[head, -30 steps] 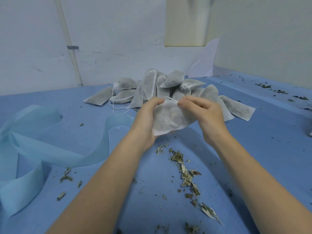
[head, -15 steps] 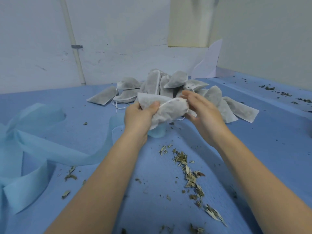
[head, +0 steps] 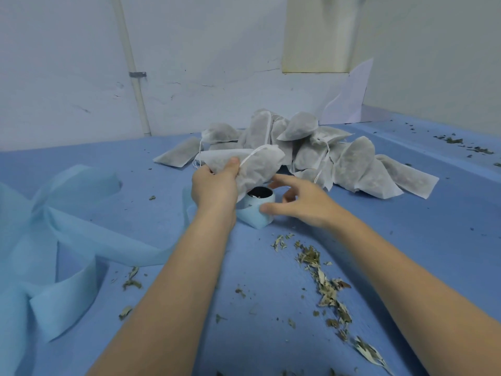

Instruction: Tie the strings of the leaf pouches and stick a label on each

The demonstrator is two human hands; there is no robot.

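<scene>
The blue tabletop (head: 406,240) fills the lower part of the view and meets a pale wall (head: 67,63) at its far edge, with a white pipe (head: 135,85) running up that wall. A long light-blue strip (head: 81,240) of fabric-like material lies in loops across the left side of the tabletop. At the far centre sits a pile of filled leaf pouches (head: 325,156), grey-white, overlapping one another, several with white strings hanging loose. The left hand (head: 214,185) is raised above the tabletop and grips one held pouch (head: 257,166), thumb on top and fingers curled underneath; the bulging body of this pouch points right and its flat neck extends left past the hand, with a white string (head: 252,156) crossing the neck beside the thumb. The right hand (head: 301,202) is spread open and holds nothing; its thumb touches the near side of a small light-blue roll (head: 257,213), and its fingers reach past the far side of it. The roll stands on the tabletop directly below the held pouch, dark hollow core facing up. Dried leaf scraps (head: 325,286) lie scattered in a line on the near tabletop, with smaller bits to the left and at the far right edge.
</scene>
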